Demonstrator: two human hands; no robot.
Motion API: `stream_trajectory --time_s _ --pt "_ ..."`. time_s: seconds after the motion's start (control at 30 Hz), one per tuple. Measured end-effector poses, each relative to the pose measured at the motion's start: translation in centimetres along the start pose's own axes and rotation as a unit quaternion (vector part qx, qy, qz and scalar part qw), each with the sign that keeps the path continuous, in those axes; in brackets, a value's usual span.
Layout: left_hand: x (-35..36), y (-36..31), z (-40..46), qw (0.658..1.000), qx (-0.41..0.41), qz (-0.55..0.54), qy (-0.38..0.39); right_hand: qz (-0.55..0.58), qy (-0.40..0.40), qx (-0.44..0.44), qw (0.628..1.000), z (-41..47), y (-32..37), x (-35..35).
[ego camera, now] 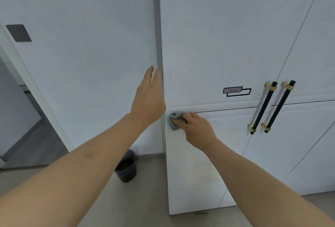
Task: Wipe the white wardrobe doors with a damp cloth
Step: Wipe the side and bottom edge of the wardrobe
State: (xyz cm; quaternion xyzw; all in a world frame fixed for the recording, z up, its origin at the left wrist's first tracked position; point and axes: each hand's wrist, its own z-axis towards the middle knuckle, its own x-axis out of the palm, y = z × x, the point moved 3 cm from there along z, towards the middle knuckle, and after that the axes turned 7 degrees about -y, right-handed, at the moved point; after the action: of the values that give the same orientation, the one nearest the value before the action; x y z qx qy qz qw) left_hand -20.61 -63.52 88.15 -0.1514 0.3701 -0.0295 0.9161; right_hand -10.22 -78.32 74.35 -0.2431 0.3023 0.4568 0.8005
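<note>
I see my right hand (194,128) gripping the bunched teal cloth (174,120) against the left edge of the white wardrobe door (217,45), just below its horizontal groove, while my left hand (149,98) rests open, fingers straight, on the wardrobe's left corner, with two black handles (262,108) farther right.

— How many hands are up at the wardrobe?
— Two: a left hand (147,98) and a right hand (194,129).
— Cloths?
— One teal cloth (173,120).
— Handles on the doors?
— Two black bar handles, one (262,108) beside the other (280,106).
— Anything else to count?
— One label plate (236,91), one dark bin (126,167) on the floor, one grey wall switch (18,33)
</note>
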Motion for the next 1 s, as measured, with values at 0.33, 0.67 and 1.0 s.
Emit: stream_trajectory --time_s 0.33,0.67,1.0 --pt "3.5 -6.7 1.4 0.986 0.075 0.13 -0.079 0.079 -0.255 0.214 0.94 7.9 -11.2 -18.1" --pt "8.5 -7.2 2.0 0.972 0.09 0.14 -0.165 -0.003 -0.269 0.211 0.94 -0.4 -17.7 -11.6" --pt "10.2 -3.5 -2.4 0.956 0.096 -0.031 -0.275 0.054 -0.242 0.018 0.968 0.9 -1.7 0.2"
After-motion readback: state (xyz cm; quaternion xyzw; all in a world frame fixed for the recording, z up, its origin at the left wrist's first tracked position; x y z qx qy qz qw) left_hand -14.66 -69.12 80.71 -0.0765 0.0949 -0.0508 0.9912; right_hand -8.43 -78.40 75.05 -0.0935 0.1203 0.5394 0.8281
